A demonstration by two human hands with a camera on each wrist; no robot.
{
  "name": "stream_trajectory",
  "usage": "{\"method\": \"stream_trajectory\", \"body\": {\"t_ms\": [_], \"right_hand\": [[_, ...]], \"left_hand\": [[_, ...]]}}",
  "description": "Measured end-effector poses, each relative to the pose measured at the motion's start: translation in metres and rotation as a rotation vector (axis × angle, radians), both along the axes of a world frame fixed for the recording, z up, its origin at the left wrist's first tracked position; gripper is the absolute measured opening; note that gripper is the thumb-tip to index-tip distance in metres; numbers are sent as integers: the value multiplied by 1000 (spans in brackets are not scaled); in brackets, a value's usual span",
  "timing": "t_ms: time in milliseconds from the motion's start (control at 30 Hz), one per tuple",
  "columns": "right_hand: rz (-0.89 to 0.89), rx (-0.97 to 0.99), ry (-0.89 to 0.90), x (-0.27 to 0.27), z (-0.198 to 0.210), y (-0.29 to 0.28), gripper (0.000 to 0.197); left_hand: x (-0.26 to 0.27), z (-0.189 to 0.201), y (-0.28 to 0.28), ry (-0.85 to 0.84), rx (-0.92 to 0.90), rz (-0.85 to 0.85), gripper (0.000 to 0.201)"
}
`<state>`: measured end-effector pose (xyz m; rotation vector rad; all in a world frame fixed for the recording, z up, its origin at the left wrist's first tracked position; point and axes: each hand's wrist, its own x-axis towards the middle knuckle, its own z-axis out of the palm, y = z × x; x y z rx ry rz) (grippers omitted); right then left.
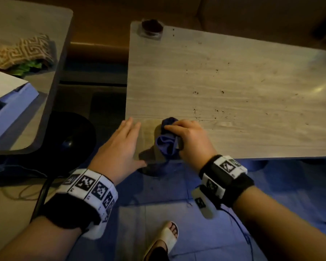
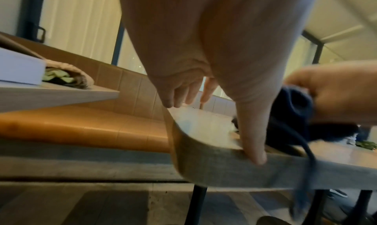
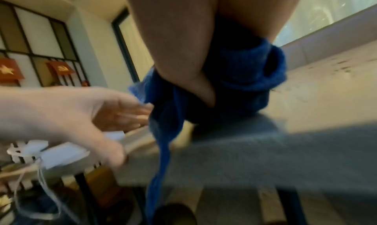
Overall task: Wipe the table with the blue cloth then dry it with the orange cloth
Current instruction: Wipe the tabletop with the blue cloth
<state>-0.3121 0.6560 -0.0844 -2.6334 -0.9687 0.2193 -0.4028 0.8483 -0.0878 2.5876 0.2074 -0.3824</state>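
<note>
My right hand [image 1: 184, 136] grips the bunched blue cloth [image 1: 167, 142] at the near left corner of the pale wood table [image 1: 233, 81]. One end of the blue cloth [image 3: 240, 83] hangs down over the table's front edge. My left hand [image 1: 120, 146] lies open beside it on the corner, fingers straight, thumb [image 2: 253, 131] on the front edge of the table [image 2: 224, 168]. Dark crumbs dot the tabletop to the right. An orange patterned cloth [image 1: 19, 51] lies on the neighbouring table at the left.
A small glass dish [image 1: 151, 28] with dark contents stands at the table's far left corner. A second table [image 1: 45, 53] at the left holds a white and blue box [image 1: 6, 102]. An orange bench [image 2: 81, 123] runs behind. My sandalled foot [image 1: 164, 240] is below.
</note>
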Motion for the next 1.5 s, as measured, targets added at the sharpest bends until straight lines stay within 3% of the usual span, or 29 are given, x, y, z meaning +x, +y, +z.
{"method": "stream_trajectory", "body": {"t_ms": [100, 200, 300, 333, 400, 433, 533, 600, 767, 900, 1033, 1100, 1167, 1333, 1500], "right_hand": [[96, -77, 54, -16, -7, -15, 56], [210, -103, 331, -29, 12, -44, 57], [89, 148, 506, 22, 36, -33, 48], [12, 235, 430, 52, 43, -18, 46], [-83, 229, 172, 119, 44, 19, 45], [-100, 172, 95, 150, 41, 41, 45], [-16, -163, 120, 190, 27, 89, 46], [135, -258, 73, 167, 16, 86, 49], [279, -92, 86, 56, 11, -4, 53], [383, -166, 338, 19, 20, -58, 46], [316, -111, 662, 78, 47, -81, 48], [270, -56, 691, 118, 61, -81, 46], [156, 41, 657, 157, 71, -72, 41], [-190, 187, 386, 253, 68, -26, 36], [-248, 142, 181, 349, 69, 32, 44]], "left_hand": [[27, 5, -4, 70, 72, -80, 123], [51, 14, 2, 143, 112, -122, 139], [77, 14, 9, 231, 147, -131, 149], [82, 11, 10, 263, 161, -142, 151], [90, 6, 7, 309, 195, -158, 153], [91, 4, 6, 328, 207, -156, 154], [92, 5, 6, 346, 198, -139, 149], [92, 7, 7, 318, 190, -133, 145], [90, 12, 7, 362, 173, -106, 143], [96, 22, -2, 451, 215, -84, 142], [116, 38, -19, 537, 344, -101, 123], [137, 53, -25, 510, 401, -109, 90], [163, 61, -25, 427, 384, -103, 77], [244, 51, -4, 290, 172, -39, 119], [343, 46, 33, 275, 188, -80, 124]]}}
